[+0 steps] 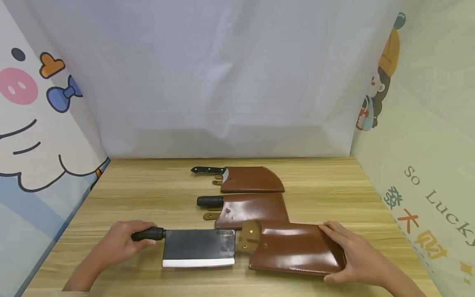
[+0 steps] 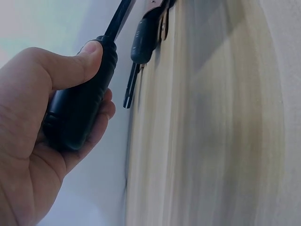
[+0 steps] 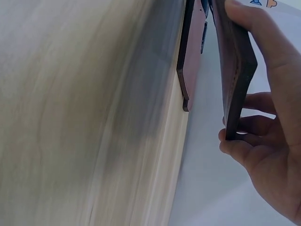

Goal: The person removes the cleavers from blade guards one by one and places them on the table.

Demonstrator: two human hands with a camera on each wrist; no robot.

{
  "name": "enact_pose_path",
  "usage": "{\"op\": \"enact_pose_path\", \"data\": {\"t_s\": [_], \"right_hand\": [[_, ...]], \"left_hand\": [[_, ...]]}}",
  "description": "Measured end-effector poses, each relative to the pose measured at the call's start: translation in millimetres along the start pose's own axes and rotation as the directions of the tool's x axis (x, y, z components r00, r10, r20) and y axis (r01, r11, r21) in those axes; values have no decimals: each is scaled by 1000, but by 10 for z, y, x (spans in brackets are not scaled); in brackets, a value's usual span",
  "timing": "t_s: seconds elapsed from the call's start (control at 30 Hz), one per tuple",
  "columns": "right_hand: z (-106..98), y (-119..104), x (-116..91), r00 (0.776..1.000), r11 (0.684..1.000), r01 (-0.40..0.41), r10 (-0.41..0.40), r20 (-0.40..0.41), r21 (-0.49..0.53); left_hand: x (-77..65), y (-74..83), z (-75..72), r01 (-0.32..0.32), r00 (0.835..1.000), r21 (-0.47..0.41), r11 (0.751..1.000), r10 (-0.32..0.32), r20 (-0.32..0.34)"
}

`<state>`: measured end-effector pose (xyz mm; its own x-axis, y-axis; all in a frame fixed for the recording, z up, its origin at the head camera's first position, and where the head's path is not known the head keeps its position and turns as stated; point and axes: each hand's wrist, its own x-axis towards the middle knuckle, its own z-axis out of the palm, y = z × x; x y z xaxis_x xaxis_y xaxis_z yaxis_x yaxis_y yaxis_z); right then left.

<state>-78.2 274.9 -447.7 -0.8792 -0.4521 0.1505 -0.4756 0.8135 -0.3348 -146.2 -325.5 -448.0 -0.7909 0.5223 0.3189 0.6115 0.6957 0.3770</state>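
Note:
My left hand [image 1: 124, 243] grips the black ribbed handle [image 2: 80, 103] of a cleaver [image 1: 198, 246], thumb laid along it. The broad dark blade points right, its bright cutting edge toward me. By its far end my right hand [image 1: 354, 255] holds a brown leather sheath [image 1: 297, 249], thumb on the near corner and fingers at the far one. A tan snap strap [image 1: 251, 233] hangs at the sheath's mouth, close to the blade's tip. In the right wrist view the sheath [image 3: 235, 70] is raised off the table.
Behind lie two more sheathed cleavers on the wooden table [image 1: 141, 185]: one with a black round handle [image 1: 209, 201], and farther back one with a riveted handle [image 1: 208, 170]. A white backdrop [image 1: 222, 82] and printed side walls enclose the table.

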Motion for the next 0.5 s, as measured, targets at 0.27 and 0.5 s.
{"op": "enact_pose_path", "data": {"t_s": [0.27,0.5], "right_hand": [[5,32,-42,998,1000,-12,14,58,-26],[8,44,-49,994,1000,-18,18,108,-2]], "left_hand": [[-24,-47,66,11,999,-42,999,-9,35],[-34,-47,107,4,998,-50,999,-1,61]]}}
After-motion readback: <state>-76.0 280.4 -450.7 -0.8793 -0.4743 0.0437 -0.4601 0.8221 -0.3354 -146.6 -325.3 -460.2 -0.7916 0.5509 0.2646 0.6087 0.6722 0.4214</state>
